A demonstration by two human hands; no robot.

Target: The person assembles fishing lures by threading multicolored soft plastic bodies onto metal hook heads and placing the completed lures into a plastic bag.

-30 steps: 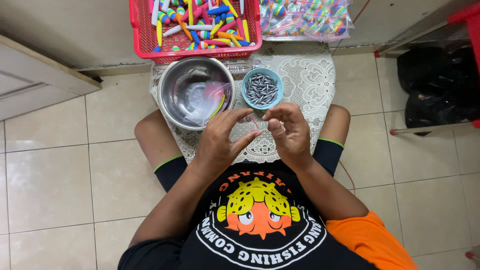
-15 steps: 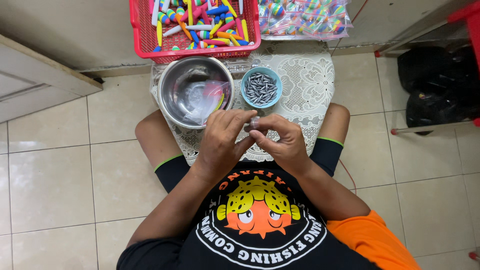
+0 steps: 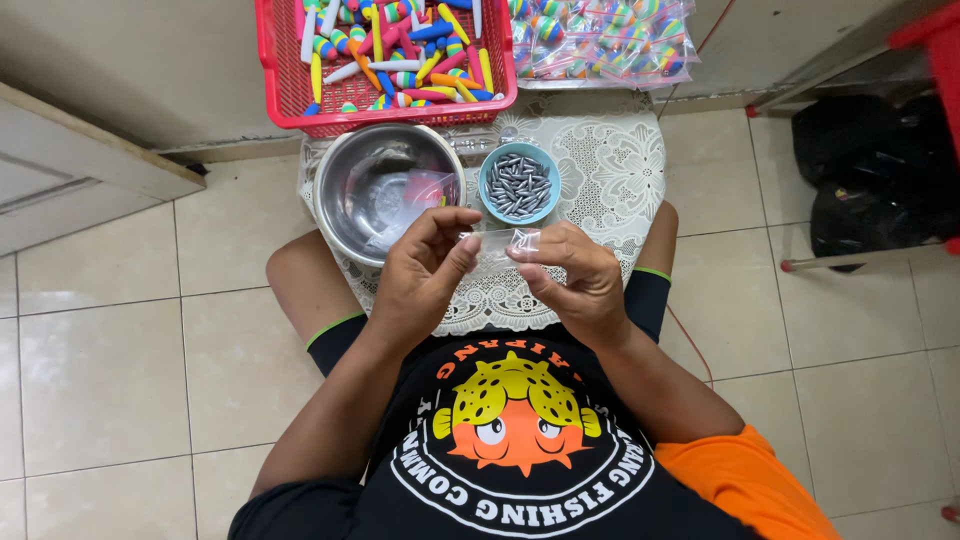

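My left hand and my right hand are raised over my lap and pinch the two ends of a small clear plastic bag between them. Just beyond the hands a small blue bowl holds several grey metal sinkers. Left of it sits a steel bowl with a few clear packets inside. Both bowls rest on a low stool covered by a white lace cloth.
A red basket of colourful foam floats stands at the far edge, with clear packs of striped floats to its right. A black bag lies on the tiled floor at right, a pale door at left.
My hands came together and then drew slightly apart, and the clear bag is now stretched flat between the fingertips. The bowls and basket have not moved.
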